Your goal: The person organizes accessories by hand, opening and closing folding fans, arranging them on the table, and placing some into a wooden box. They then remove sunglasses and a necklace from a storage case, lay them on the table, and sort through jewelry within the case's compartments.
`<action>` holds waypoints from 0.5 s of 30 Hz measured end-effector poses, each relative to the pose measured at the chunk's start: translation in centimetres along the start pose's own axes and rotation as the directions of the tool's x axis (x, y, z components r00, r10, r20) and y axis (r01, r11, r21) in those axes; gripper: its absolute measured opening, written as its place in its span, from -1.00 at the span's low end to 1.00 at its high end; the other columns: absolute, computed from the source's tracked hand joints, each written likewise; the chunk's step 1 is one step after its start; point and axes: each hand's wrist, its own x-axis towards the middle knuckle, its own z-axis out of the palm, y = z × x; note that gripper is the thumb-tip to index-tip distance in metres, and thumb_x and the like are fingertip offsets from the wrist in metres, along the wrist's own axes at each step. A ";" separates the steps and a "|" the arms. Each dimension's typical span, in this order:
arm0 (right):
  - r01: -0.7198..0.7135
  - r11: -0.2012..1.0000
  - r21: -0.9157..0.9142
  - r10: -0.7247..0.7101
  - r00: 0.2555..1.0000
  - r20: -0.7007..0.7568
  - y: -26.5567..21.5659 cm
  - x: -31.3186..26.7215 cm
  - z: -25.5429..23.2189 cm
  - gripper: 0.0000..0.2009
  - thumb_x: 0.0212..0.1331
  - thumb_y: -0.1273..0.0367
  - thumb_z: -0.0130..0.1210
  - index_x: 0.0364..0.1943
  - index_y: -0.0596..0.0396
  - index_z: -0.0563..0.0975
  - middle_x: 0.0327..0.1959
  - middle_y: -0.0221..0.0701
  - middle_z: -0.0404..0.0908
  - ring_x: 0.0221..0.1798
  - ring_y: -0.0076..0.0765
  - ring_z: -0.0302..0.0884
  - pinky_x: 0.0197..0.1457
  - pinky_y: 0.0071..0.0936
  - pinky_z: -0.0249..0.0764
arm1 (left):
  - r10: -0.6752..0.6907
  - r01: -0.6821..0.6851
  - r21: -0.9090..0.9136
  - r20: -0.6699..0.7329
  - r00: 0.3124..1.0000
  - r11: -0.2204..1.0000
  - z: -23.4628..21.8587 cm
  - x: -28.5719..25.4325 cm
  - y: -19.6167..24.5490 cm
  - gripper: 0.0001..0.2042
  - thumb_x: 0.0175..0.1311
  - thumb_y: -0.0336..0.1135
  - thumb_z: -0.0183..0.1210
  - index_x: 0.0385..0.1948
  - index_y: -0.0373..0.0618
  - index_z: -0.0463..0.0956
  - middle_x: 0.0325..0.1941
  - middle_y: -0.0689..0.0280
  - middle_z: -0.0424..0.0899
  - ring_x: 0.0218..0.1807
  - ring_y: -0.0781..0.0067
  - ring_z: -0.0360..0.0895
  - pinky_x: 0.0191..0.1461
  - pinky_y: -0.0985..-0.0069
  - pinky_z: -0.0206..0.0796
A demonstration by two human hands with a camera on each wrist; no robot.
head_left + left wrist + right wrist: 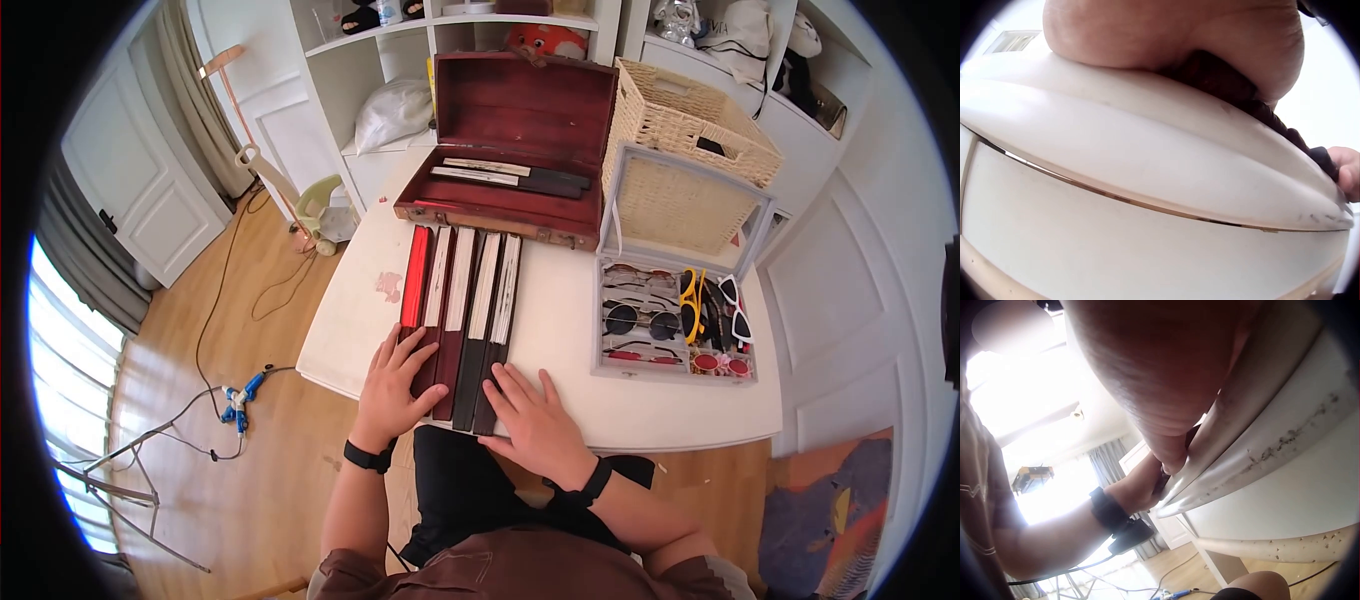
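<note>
Several closed folding fans point(462, 275) lie side by side on the white table, their handle ends near its front edge. The leftmost is a red fan point(415, 275); the others have white leaves with maroon or black ribs. My left hand point(395, 392) rests with spread fingers on the maroon ribs at the row's left side. Along the right side, my right hand point(540, 425) touches the black ribs with extended fingers. In the left wrist view, dark fan ends point(1222, 78) show beneath my palm. The right wrist view shows the left hand point(1141, 487) at the table edge.
Behind the row stands an open dark red case point(525, 110) with more closed fans point(555, 184) inside. To the right are an open box of sunglasses point(650, 350) and a woven basket point(690, 115). A cable connector point(237, 403) lies on the floor at left.
</note>
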 end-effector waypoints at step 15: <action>0.008 1.000 0.027 -0.007 0.999 -0.044 0.1 -0.2 -0.2 -0.27 0.22 -0.04 0.21 0.36 0.12 0.38 0.51 -0.08 0.21 0.55 -0.06 0.17 0.51 0.20 0.11 | -0.015 0.015 0.023 0.002 1.000 1.000 0.2 -0.1 -0.1 -0.41 0.19 0.00 0.27 0.24 -0.09 0.53 0.47 0.08 0.37 0.54 -0.14 0.17 0.55 0.01 0.03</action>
